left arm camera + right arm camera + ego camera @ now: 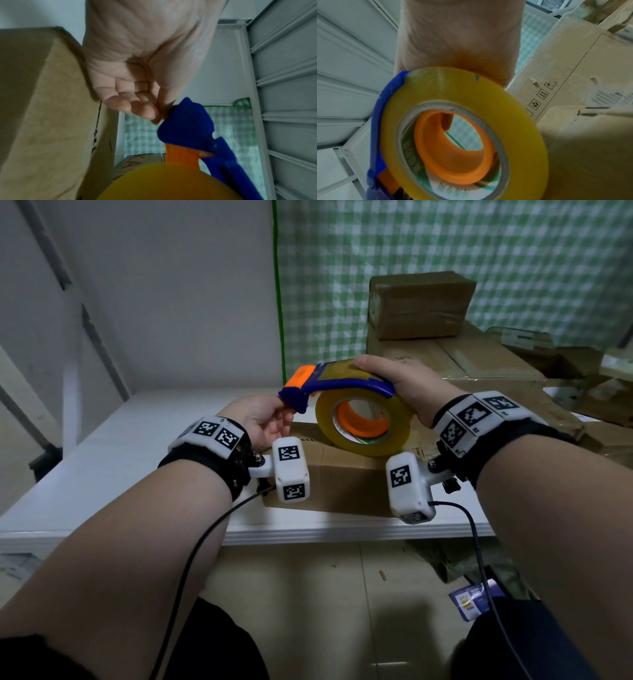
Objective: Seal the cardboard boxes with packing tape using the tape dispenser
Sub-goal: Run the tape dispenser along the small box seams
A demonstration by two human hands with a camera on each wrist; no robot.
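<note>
Both hands are raised above the white table (113, 460), sharing one tool.

Right hand (407, 386): wrapped over the top of the blue dispenser (342, 385), fingers curled round its arched frame. In the right wrist view one fingertip shows through the orange hub (453, 148) from the far side. The yellowish tape roll (363, 422) sits on that hub, hangs below the frame and tilts toward the camera.

Left hand (260, 422): palm up, fingers gathered at the dispenser's blue front tip. In the left wrist view the fingertips (145, 112) press together right against the blue nose (187, 121). Whether they pinch the loose tape end or the plastic itself, cannot tell; the contact is blurred.

The orange cutter end (301, 376) points left, above the left hand.

Dispenser position: in the air, held between the two hands, directly over a small box (342, 481) lying on the table near its front edge. Roll and box appear apart, though the gap is hard to judge.

Behind, to the right: a large flat carton (479, 364) with a smaller brown box (421, 302) on top, and further loose cardboard at the far right. A green-checked curtain (445, 251) hangs behind the stack. A blue packet (472, 601) lies on the floor.
</note>
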